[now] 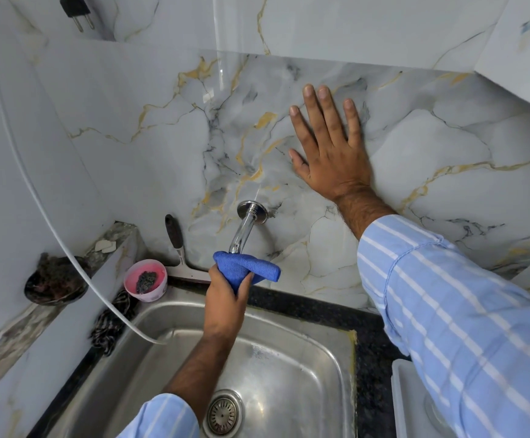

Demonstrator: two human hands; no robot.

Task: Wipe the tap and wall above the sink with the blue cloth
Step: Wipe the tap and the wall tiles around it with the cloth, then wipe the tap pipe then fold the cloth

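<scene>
A chrome tap [244, 228] juts from the marble-patterned wall [162, 128] above the steel sink [304, 368]. My left hand [225, 300] grips a folded blue cloth [247, 267] and presses it around the tap's lower end, which the cloth hides. My right hand [328, 147] lies flat against the wall to the upper right of the tap, fingers spread, holding nothing.
A pink tub [146, 279] with a dark scrubber and a black-handled squeegee [177, 245] stand left of the tap. A white cable [77, 263] hangs into the sink. A dark bowl [55, 281] sits on the left ledge; a white container [412, 403] at right.
</scene>
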